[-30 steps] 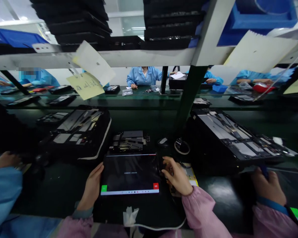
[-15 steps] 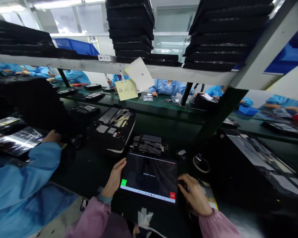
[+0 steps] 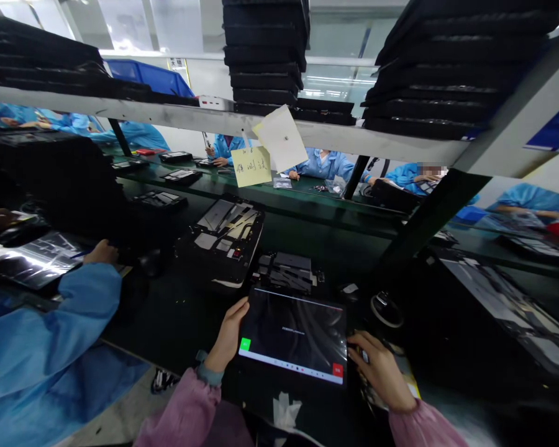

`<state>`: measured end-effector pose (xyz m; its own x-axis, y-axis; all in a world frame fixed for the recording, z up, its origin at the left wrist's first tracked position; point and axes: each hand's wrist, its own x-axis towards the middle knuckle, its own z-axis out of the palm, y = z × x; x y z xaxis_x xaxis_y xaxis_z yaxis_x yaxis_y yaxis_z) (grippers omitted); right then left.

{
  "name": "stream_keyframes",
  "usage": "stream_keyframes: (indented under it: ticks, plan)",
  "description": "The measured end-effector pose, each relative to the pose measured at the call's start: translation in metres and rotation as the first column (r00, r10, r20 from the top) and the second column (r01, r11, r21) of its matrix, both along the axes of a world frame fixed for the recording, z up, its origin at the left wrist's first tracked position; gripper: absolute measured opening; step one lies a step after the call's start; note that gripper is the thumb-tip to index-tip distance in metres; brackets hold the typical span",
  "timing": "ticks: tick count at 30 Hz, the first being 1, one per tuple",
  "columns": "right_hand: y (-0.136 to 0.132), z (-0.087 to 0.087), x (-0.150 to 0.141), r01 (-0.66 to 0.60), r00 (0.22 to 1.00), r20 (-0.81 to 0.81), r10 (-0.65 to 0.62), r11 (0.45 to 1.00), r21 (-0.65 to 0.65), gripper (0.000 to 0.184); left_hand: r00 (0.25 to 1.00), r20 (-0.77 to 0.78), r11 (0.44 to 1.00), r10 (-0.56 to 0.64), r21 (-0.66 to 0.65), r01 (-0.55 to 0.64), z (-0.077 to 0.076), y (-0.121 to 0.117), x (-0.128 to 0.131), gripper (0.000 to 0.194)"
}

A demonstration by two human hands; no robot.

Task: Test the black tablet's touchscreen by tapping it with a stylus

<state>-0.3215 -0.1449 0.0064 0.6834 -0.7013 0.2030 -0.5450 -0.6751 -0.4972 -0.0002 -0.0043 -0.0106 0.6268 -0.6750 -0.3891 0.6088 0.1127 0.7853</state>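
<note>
Tablet held at both edges

My left hand [image 3: 228, 335] and right hand [image 3: 381, 371] each grasp a side of the lit tablet [image 3: 294, 335] on the table [image 3: 177, 316].

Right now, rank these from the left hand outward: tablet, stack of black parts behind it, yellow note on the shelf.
1. tablet: touching the left hand, at its right.
2. stack of black parts: just behind the tablet.
3. yellow note: hanging from the shelf above.

Both hands, left hand [image 3: 228, 335] and right hand [image 3: 382, 372], grip the edges of a lit tablet [image 3: 294, 335] on the dark bench [image 3: 177, 316].
</note>
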Motion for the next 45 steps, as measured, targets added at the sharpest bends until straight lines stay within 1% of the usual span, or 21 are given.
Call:
stream_keyframes:
  ticks: [4, 8, 10, 12, 14, 16, 18, 20, 21, 23, 24, 25, 26, 27, 28, 30, 32, 36, 38, 42, 45]
  plan:
    - [0.003, 0.005, 0.002, 0.017, 1.000, -0.023, -0.017, 1.000, -0.014, 0.030, 1.000, -0.010, 1.000, 0.004, 0.003, -0.004, -0.002, 0.000, 0.001, 0.044]
    - [0.007, 0.016, 0.009, 0.002, 0.994, -0.106, -0.008, 0.999, -0.053, 0.022, 1.000, -0.015, 1.000, -0.013, -0.010, 0.012, -0.003, -0.001, 0.001, 0.051]
    - [0.008, 0.018, 0.013, 0.005, 0.990, -0.138, -0.015, 0.998, -0.069, 0.021, 1.000, -0.014, 1.000, -0.019, -0.014, 0.019, -0.002, -0.002, 0.001, 0.052]
    - [0.006, 0.015, 0.012, 0.040, 0.983, -0.175, -0.055, 0.995, -0.091, 0.020, 1.000, -0.011, 1.000, -0.018, -0.016, 0.018, -0.001, -0.002, 0.001, 0.054]
    - [0.001, 0.009, 0.004, 0.109, 0.967, -0.213, -0.139, 0.983, -0.147, 0.022, 1.000, -0.011, 1.000, -0.015, -0.020, 0.014, -0.001, -0.001, 0.001, 0.054]
    - [-0.002, 0.004, -0.007, 0.195, 0.943, -0.212, -0.255, 0.944, -0.266, 0.026, 1.000, -0.016, 1.000, -0.008, -0.020, 0.008, -0.001, -0.001, 0.001, 0.053]
    - [0.004, 0.002, -0.013, 0.271, 0.920, -0.149, -0.363, 0.863, -0.426, 0.034, 1.000, -0.022, 1.000, -0.001, -0.013, 0.001, -0.002, -0.001, 0.001, 0.051]
    - [0.025, 0.006, -0.005, 0.303, 0.917, -0.055, -0.394, 0.782, -0.545, 0.040, 1.000, -0.023, 1.000, 0.011, -0.003, -0.011, -0.003, -0.001, 0.002, 0.049]
    - [0.040, 0.008, 0.006, 0.283, 0.935, -0.015, -0.354, 0.774, -0.566, 0.041, 1.000, -0.019, 1.000, 0.017, 0.000, -0.017, -0.004, -0.001, 0.002, 0.049]
    - [0.076, 0.014, 0.042, 0.160, 0.986, 0.048, -0.162, 0.804, -0.573, 0.035, 1.000, -0.008, 1.000, 0.027, 0.004, -0.027, -0.004, -0.002, 0.001, 0.050]
    - [0.094, 0.016, 0.064, 0.071, 0.997, 0.037, -0.060, 0.818, -0.570, 0.039, 1.000, 0.000, 0.999, 0.031, 0.007, -0.031, -0.004, -0.002, 0.001, 0.050]
    - [0.110, 0.017, 0.087, -0.013, 0.998, 0.041, 0.046, 0.805, -0.593, 0.045, 0.999, 0.008, 0.999, 0.034, 0.011, -0.034, -0.003, -0.002, 0.000, 0.050]
    - [0.123, 0.017, 0.108, -0.085, 0.992, 0.021, 0.123, 0.792, -0.605, 0.050, 0.999, 0.016, 0.999, 0.038, 0.016, -0.038, -0.002, -0.002, 0.000, 0.050]
    - [0.133, 0.017, 0.128, -0.118, 0.988, 0.009, 0.156, 0.781, -0.613, 0.053, 0.999, 0.026, 0.999, 0.042, 0.022, -0.043, 0.000, -0.002, -0.001, 0.050]
    - [0.141, 0.016, 0.143, -0.122, 0.986, 0.012, 0.163, 0.783, -0.610, 0.052, 0.998, 0.037, 0.998, 0.048, 0.027, -0.049, 0.002, -0.002, -0.001, 0.050]
    - [0.147, 0.014, 0.161, -0.095, 0.987, 0.048, 0.156, 0.787, -0.609, 0.045, 0.997, 0.055, 0.998, 0.059, 0.034, -0.061, 0.005, -0.001, -0.001, 0.050]
    - [0.150, 0.012, 0.163, -0.051, 0.983, 0.111, 0.144, 0.806, -0.589, 0.040, 0.997, 0.055, 0.998, 0.058, 0.037, -0.060, 0.006, -0.001, -0.001, 0.051]
    - [0.158, 0.002, 0.148, 0.044, 0.952, 0.290, 0.100, 0.892, -0.449, 0.040, 0.999, 0.021, 0.999, 0.030, 0.035, -0.031, 0.003, -0.001, 0.000, 0.049]
    - [0.164, -0.007, 0.142, 0.041, 0.939, 0.329, 0.098, 0.919, -0.391, 0.038, 0.999, 0.018, 0.999, 0.035, 0.039, -0.035, 0.003, -0.002, -0.001, 0.045]
    - [0.171, -0.025, 0.135, 0.056, 0.940, 0.334, 0.072, 0.932, -0.357, 0.038, 1.000, 0.004, 0.998, 0.031, 0.063, -0.031, 0.007, -0.001, -0.003, 0.034]
    - [0.168, -0.032, 0.131, 0.113, 0.950, 0.313, 0.011, 0.920, -0.375, 0.038, 1.000, -0.004, 0.998, 0.008, 0.069, -0.007, 0.011, 0.001, -0.003, 0.031]
